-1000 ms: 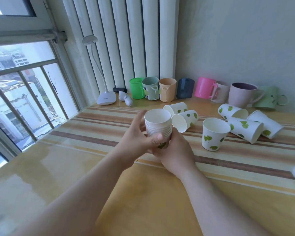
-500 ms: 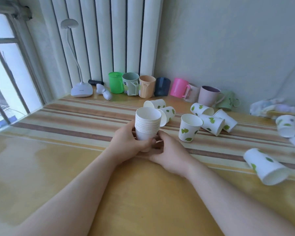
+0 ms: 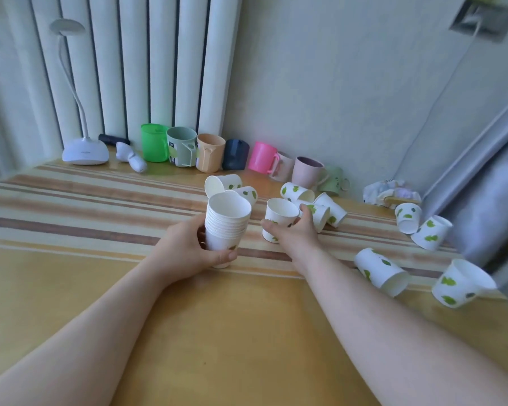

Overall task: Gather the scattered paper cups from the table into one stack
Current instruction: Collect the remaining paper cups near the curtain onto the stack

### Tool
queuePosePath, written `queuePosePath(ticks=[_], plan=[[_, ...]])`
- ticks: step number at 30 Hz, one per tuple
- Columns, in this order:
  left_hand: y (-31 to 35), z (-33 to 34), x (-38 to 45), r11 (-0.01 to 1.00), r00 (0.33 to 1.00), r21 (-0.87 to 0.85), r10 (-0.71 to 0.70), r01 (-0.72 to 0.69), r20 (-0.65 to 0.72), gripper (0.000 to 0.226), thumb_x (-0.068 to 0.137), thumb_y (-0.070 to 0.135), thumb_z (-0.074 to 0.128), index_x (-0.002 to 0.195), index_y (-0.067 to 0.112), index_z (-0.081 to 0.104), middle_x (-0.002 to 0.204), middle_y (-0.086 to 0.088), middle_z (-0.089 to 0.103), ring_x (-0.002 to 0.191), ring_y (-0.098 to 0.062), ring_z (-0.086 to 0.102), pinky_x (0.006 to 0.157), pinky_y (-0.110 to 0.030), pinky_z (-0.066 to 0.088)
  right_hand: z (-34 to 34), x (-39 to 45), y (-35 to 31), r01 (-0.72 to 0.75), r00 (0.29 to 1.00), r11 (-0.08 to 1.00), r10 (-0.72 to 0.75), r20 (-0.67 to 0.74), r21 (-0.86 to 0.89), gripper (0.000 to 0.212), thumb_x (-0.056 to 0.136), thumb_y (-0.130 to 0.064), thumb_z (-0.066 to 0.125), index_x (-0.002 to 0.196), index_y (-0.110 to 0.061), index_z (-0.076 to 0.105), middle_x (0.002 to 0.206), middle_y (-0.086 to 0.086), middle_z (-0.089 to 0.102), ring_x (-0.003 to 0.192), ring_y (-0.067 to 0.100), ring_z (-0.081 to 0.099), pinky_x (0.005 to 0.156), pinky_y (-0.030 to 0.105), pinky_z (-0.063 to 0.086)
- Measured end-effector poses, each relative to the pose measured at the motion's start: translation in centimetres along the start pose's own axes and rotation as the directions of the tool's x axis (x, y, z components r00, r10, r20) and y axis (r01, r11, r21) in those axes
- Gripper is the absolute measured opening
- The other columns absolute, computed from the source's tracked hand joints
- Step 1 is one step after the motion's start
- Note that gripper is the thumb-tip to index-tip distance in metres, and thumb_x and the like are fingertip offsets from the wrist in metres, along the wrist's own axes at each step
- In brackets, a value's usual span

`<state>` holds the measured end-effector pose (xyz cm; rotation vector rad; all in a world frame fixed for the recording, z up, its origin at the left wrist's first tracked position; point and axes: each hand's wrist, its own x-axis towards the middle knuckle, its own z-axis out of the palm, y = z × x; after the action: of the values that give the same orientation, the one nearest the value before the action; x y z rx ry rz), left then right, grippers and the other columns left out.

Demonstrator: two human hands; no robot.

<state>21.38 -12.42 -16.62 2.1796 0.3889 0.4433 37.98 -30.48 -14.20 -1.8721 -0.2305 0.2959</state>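
A stack of white paper cups [image 3: 228, 222] with green leaf prints stands on the table, and my left hand [image 3: 188, 249] grips its lower part. To its right, my right hand [image 3: 294, 234] wraps around a single upright paper cup [image 3: 280, 213]. Two cups [image 3: 232, 186] lie on their sides behind the stack. Three more [image 3: 327, 208] lie tipped just beyond my right hand. Several others are scattered at the right: two near the curtain [image 3: 421, 227] and two lying near the front right [image 3: 383, 272].
A row of coloured plastic mugs [image 3: 208, 152] lines the back wall. A white desk lamp [image 3: 84, 150] and a small white object [image 3: 131, 157] stand at the back left. A grey curtain [image 3: 487, 200] hangs at the right, with a crumpled packet [image 3: 389, 193] beside it.
My right hand left the stack and moved right onto the upright single cup. The left hand kept hold of the stack. The view has swung right, showing more scattered cups.
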Motion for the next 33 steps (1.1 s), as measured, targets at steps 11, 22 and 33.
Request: queuePosePath(ticks=[11,22,33], plan=[[0.5,0.1,0.3,0.997,0.997,0.051,0.053,-0.056,0.055,0.043,0.071,0.051,0.095,0.095,0.053,0.059,0.091,0.029,0.072,0.088,0.018,0.063,0.069,-0.01,0.042,0.9,-1.0,-4.8,-0.119,0.992,0.74,0.121,0.043,0.662,0.031,0.091,-0.039,0.081,0.116,-0.025,0.069,0.116,0.004,0.075,0.094,0.021,0.067,0.073,0.029,0.053],[0.6,0.2,-0.1,0.998,0.998,0.037,0.052,-0.053,0.025,0.049,0.07,0.055,0.093,0.109,0.05,0.064,0.095,0.023,0.077,0.09,0.006,0.07,0.079,-0.023,0.055,1.8,-5.1,-4.1,0.208,0.898,0.872,-0.35,0.267,0.442,0.064,0.079,-0.018,0.081,0.14,-0.023,0.063,0.127,0.008,0.076,0.111,0.017,0.071,0.094,0.043,0.059],[0.1,0.2,0.6,0.996,0.973,0.024,-0.079,0.087,-0.216,0.044,0.077,0.039,0.085,0.115,0.032,0.062,0.099,0.015,0.072,0.098,-0.013,0.066,0.077,-0.032,0.052,3.9,1.5,-2.5,0.28,0.959,0.903,-0.243,0.149,-0.327,0.077,0.087,0.002,0.054,0.153,-0.036,0.049,0.155,-0.001,0.044,0.13,0.019,0.049,0.093,0.028,0.046]])
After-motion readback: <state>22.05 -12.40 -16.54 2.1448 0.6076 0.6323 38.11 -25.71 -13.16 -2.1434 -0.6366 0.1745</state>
